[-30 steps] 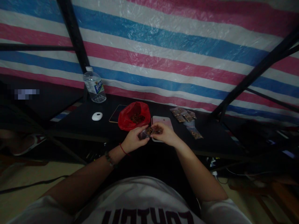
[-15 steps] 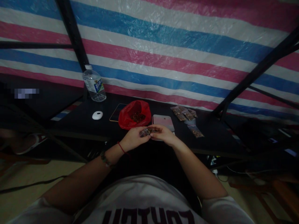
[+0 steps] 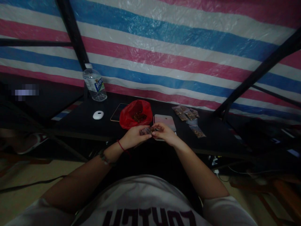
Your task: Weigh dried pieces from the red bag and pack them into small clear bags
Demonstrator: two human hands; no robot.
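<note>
My left hand (image 3: 134,137) and my right hand (image 3: 164,133) meet over the near edge of a black table (image 3: 94,127), both pinching one small clear packet (image 3: 147,131) of brown bits between their fingertips. Just beyond the hands sits an open red plastic bag (image 3: 135,114) holding more of the brown bits. A small pink scale (image 3: 164,121) lies right behind my right hand, partly hidden by it.
Several filled clear packets (image 3: 188,115) lie at the right of the table. A water bottle (image 3: 94,83), a white oval object (image 3: 98,115) and a flat tablet (image 3: 117,111) are at the left. A striped tarp (image 3: 164,47) and black poles stand behind.
Both hands have turned the small packet flatter and drawn their fingertips closer along its top edge. The view has tilted slightly; nothing on the table has moved.
</note>
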